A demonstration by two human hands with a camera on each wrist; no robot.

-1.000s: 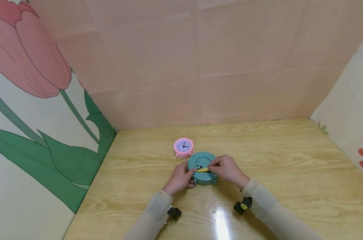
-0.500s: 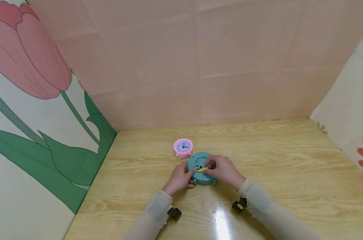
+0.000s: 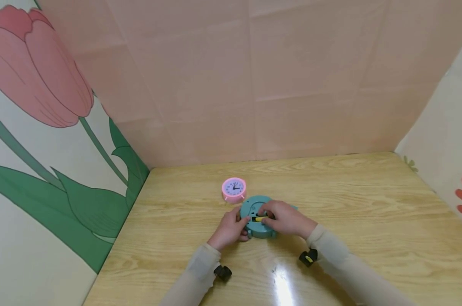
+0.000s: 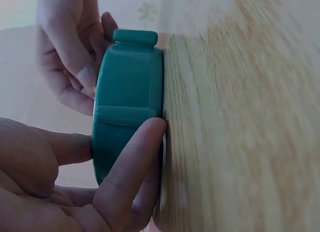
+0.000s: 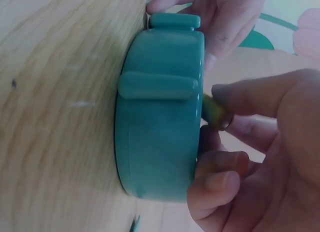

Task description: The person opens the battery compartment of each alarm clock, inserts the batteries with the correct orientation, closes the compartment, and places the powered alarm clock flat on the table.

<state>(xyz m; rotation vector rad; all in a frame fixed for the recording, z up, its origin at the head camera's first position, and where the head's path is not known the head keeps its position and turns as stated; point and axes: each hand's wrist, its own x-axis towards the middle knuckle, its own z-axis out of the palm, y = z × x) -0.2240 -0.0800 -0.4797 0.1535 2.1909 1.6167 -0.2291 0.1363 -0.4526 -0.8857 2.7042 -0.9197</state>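
Observation:
A round teal alarm clock (image 3: 250, 207) lies face down on the table, its back with an open battery slot turned up. My left hand (image 3: 228, 227) holds it at the left side, thumb on the back and fingers round the rim; the left wrist view shows a fingertip (image 4: 152, 129) down at the tabletop. My right hand (image 3: 286, 217) pinches a yellow battery (image 3: 260, 219) at the slot. In the right wrist view the battery (image 5: 217, 113) sticks out tilted from the clock's back, between thumb and finger. How deep its other end sits is hidden.
A small pink alarm clock (image 3: 234, 189) stands face up just behind the teal one. A small teal piece (image 3: 294, 207) shows beyond my right hand, mostly hidden. The wooden table (image 3: 353, 191) meets a pink-covered wall at the back.
The battery's left end has shifted right, and the dark slot now shows there. My right fingers have moved closer in over the clock's back. My left hand keeps its hold.

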